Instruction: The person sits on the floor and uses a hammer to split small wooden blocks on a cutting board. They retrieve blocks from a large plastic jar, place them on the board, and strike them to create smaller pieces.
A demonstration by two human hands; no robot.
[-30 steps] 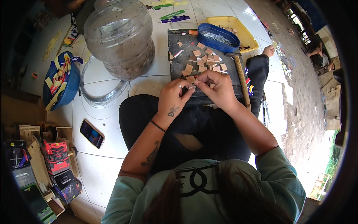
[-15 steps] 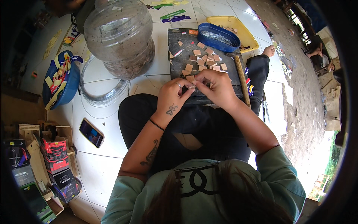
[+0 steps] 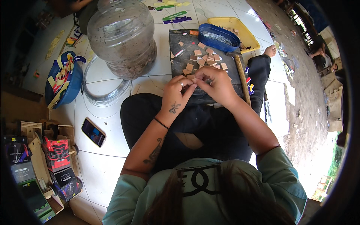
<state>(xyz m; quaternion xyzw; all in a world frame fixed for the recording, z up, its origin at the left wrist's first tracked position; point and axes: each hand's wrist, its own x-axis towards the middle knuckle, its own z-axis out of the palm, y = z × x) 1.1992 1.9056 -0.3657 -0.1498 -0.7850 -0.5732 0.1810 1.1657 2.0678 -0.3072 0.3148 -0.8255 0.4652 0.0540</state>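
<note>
- Hands, two: your left hand (image 3: pixel 177 94) and right hand (image 3: pixel 216 85) meet over the near part of the black board (image 3: pixel 181 57). Thumbs and forefingers pinch together; you cannot tell here whether a piece is gripped, the fingertips hiding it.
- Wooden squares (image 3: pixel 197 52), more than ten: these lie scattered on the board, mostly just beyond your fingers; overlap prevents an exact count.
- Blue oval tub (image 3: pixel 216 44), one: at the board's far right, it contains many thin, pale slivers, too fine to count.
- Yellow tray (image 3: pixel 248 36), one: farther right, partly covered by the tub, with more wooden pieces inside.
- Hammer (image 3: pixel 243 79), one: lies along the board's right edge, head at the far end.
- Clear jug (image 3: pixel 123 41), one: stands far left, obstructing part of the single wire coil (image 3: pixel 107 100).
- Blue basin (image 3: pixel 72 93), one: farther left, filled with coloured strips.
- Phone (image 3: pixel 93 132), one: on the floor at near left.
</note>
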